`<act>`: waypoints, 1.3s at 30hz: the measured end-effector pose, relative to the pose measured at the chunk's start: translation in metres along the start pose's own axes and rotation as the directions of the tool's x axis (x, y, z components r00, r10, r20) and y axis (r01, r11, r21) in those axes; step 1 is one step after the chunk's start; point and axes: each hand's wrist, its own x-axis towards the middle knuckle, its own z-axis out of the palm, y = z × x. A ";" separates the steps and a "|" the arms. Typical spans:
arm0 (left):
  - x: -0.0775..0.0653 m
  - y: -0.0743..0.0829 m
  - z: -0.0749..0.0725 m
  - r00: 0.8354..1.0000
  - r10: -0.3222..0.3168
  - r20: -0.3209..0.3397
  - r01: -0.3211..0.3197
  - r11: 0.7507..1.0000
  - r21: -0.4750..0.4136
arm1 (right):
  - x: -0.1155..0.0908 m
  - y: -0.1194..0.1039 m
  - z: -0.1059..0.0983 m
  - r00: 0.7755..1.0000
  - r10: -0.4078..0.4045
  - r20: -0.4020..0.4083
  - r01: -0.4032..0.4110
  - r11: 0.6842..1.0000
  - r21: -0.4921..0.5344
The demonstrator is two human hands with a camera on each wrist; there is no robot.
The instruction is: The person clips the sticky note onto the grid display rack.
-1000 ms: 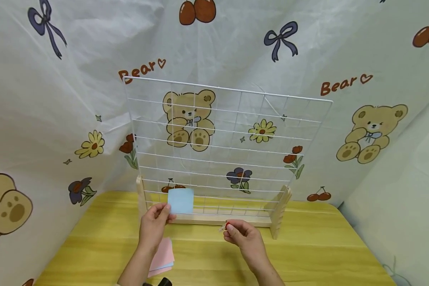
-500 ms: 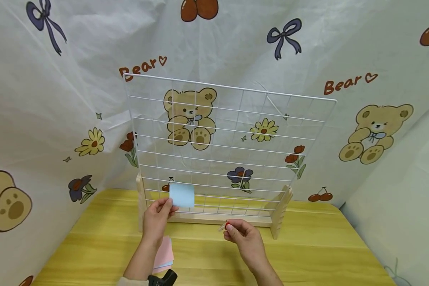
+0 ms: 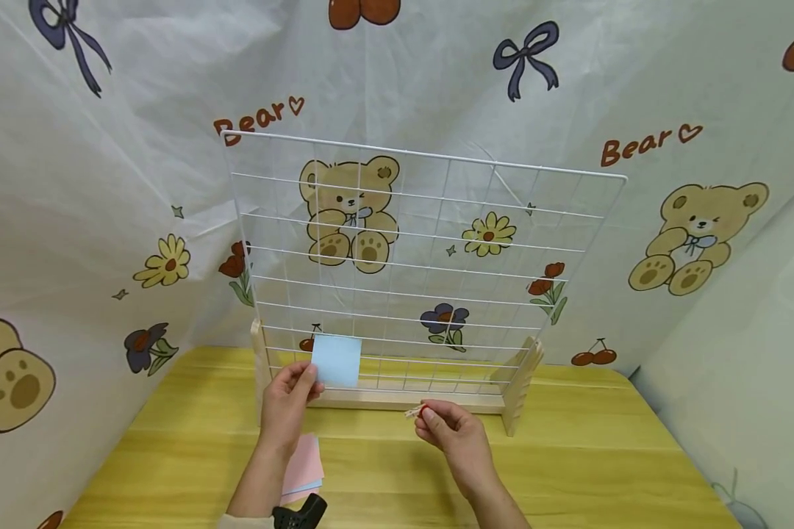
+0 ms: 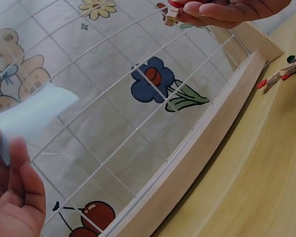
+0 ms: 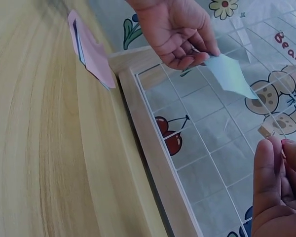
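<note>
My left hand [image 3: 287, 404] pinches a square light-blue paper note [image 3: 336, 361] by its lower left corner, holding it up before the lower left of a white wire grid [image 3: 423, 290]. In the right wrist view the note [image 4: 39, 111] looks slightly curved, with thumb and fingers at one edge. My right hand [image 3: 456, 441] pinches a small wooden clothespin [image 4: 171, 19] with a red end, its jaws pointing left toward the note. A gap lies between clothespin and note. The grid stands in a pale wooden base [image 3: 410, 400].
On the wood-grain table [image 3: 602, 455], a small pile of pink and blue paper notes [image 3: 304, 466] lies by my left forearm. Several clothespins [image 4: 283, 74] lie near the base's right end in the left wrist view. A bear-printed cloth [image 3: 139, 147] hangs behind the grid.
My left hand has lifted the blue note slightly against the grid. The right hand with the clothespin has barely moved. The head view has shifted a little.
</note>
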 end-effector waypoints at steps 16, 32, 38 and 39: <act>-0.004 0.000 0.002 0.985 0.171 0.021 -0.171 0.985 -0.007 | 0.002 0.003 -0.007 0.990 0.083 0.117 -0.116 0.943 0.313; 0.009 -0.006 0.010 0.998 0.046 -0.045 -0.046 0.999 -0.002 | 0.005 -0.004 0.017 1.000 0.028 0.013 -0.030 0.988 0.150; 0.011 -0.006 0.009 0.998 0.040 -0.050 -0.041 0.999 -0.020 | 0.013 -0.010 0.039 0.999 -0.013 0.030 0.009 0.991 0.132; 0.012 -0.006 0.009 0.998 0.040 -0.052 -0.041 0.999 -0.023 | 0.015 -0.012 0.042 0.999 -0.018 0.031 0.013 0.992 0.127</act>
